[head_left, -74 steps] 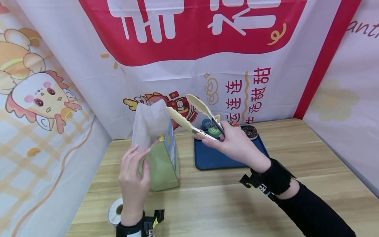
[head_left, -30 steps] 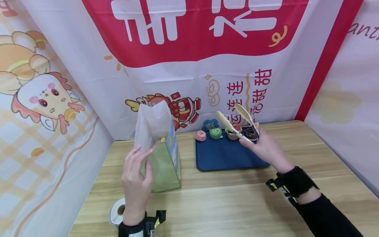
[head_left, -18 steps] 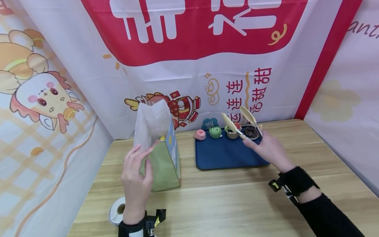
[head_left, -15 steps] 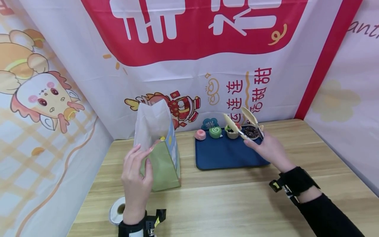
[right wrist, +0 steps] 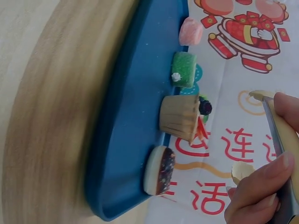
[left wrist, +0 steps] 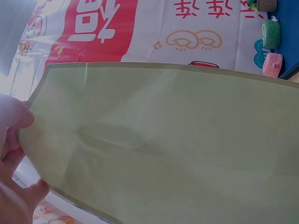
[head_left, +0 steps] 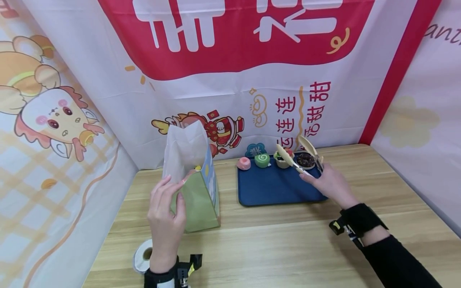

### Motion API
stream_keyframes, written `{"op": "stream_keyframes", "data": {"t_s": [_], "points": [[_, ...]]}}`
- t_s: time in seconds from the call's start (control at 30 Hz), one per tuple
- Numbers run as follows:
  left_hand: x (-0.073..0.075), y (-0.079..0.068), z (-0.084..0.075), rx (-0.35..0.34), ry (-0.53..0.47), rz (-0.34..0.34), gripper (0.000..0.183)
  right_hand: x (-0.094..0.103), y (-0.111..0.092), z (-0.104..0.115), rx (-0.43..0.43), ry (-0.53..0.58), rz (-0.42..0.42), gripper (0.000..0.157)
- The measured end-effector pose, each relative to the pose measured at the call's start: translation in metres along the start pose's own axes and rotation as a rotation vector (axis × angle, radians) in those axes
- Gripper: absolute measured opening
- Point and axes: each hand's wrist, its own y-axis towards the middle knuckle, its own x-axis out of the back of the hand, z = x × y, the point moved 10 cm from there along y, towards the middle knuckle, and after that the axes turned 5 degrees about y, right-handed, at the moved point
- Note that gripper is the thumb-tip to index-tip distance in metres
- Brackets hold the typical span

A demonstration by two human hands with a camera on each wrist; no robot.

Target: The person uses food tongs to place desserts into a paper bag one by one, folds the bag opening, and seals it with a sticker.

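My left hand (head_left: 165, 218) holds the front rim of a green paper bag (head_left: 197, 206) that stands upright with its top open. In the left wrist view, the thumb and fingers grip the edge of the bag (left wrist: 177, 140). My right hand (head_left: 333, 185) holds metal tongs with cream tips (head_left: 284, 155), spread apart with nothing between them. They hover over the right end of a blue tray (head_left: 277, 188), near a chocolate-topped donut (head_left: 305, 161) and a fruit-topped tart (right wrist: 179, 116). The tart is partly behind the tongs in the head view.
A green swirl roll cake (head_left: 262, 161) and a small pink cake (head_left: 243, 163) sit along the tray's back edge. Inside the bag a bit of yellow and pink shows. A white roll (head_left: 141, 258) lies by my left wrist. Printed cloth walls (head_left: 201, 96) border the wooden table.
My right hand has carried the tongs from beside the bag rightward to the donut, then slightly lower and further right. The left hand has stayed on the bag.
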Motion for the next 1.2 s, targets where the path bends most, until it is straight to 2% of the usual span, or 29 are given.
{"op": "stream_keyframes", "data": {"t_s": [0.13,0.37,0.63,0.87,1.2], "points": [[0.001,0.000,-0.001,-0.002,0.003,-0.002,0.021,-0.003,0.002,-0.008,-0.011,0.007,0.011,0.101],[0.001,0.000,0.000,-0.002,0.007,0.001,0.021,-0.007,0.003,-0.018,-0.001,-0.002,0.006,0.090],[0.001,0.000,0.000,-0.005,-0.007,-0.002,0.022,-0.011,0.001,-0.036,-0.090,0.003,0.028,0.094],[0.001,0.000,0.000,-0.008,-0.002,-0.002,0.021,-0.014,0.001,-0.047,-0.090,0.024,0.037,0.074],[0.001,0.000,0.000,-0.013,0.001,-0.001,0.021,-0.017,0.004,-0.062,-0.127,0.054,0.053,0.072]]}}
